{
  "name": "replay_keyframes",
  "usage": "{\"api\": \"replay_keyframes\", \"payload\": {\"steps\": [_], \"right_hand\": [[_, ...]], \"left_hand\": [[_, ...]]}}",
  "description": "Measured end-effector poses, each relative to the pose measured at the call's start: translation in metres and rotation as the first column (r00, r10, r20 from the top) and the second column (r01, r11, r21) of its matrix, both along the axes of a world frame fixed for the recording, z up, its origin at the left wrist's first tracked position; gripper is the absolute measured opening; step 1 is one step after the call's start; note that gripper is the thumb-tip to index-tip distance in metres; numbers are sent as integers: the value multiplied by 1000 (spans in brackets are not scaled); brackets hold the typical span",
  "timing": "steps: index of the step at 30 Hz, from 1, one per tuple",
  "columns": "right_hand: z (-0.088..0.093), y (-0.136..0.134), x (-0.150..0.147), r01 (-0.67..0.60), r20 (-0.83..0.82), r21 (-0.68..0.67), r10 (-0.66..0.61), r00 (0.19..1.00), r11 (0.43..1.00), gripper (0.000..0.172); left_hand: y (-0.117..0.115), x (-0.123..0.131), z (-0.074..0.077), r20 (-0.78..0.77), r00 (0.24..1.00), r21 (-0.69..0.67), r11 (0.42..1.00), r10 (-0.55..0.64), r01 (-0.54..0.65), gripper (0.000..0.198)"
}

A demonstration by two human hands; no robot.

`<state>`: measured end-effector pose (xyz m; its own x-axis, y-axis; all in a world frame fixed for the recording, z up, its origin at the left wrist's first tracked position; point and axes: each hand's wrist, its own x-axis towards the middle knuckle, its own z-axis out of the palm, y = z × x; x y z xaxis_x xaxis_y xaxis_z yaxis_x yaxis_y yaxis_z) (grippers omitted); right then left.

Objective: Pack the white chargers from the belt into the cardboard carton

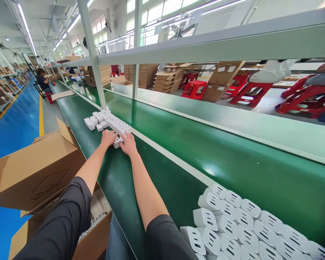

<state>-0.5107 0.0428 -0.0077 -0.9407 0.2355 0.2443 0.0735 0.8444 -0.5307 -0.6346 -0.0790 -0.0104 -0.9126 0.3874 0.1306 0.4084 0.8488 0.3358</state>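
Both arms reach forward to a cluster of white USB chargers (119, 124) standing in rows on the green bench, their slotted port faces up. At the cluster's near end, my left hand (108, 138) closes on the left side of a charger (116, 143). My right hand (129, 143) presses its fingers against the chargers from the right, thumb turned inward. Some fingertips are hidden behind the chargers. A few chargers (100, 127) stand slightly apart on the left. A larger block of the same chargers (243, 224) stands at the near right.
A white strip (173, 155) divides the green bench (162, 180) from the shiny green belt (206, 144). An upright post (97, 79) rises behind the cluster. Open cardboard boxes (43, 169) stand at the left, one holding chargers. Red stools (194, 89) and other people are across the line.
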Motion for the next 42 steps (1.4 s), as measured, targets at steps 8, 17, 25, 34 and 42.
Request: {"api": "replay_keyframes", "payload": {"steps": [8,17,25,34,42], "right_hand": [[-4,-12,32,178,15,1,-178,984,984,47],[-15,-25,43,28,8,120,-29,1000,992,33],[-10,-19,40,10,81,81,-17,997,997,40],[-12,-12,38,42,55,-1,-42,998,999,44],[4,-8,39,92,-111,-213,-117,987,973,59]], "left_hand": [[-5,32,8,40,997,25,997,70,-71,46],[-14,61,5,64,998,25,1000,-20,18,50],[-42,70,23,204,964,-68,980,-170,188,108],[-28,74,24,181,967,-220,951,-177,216,94],[-39,76,28,219,939,655,753,-265,60,63]]}}
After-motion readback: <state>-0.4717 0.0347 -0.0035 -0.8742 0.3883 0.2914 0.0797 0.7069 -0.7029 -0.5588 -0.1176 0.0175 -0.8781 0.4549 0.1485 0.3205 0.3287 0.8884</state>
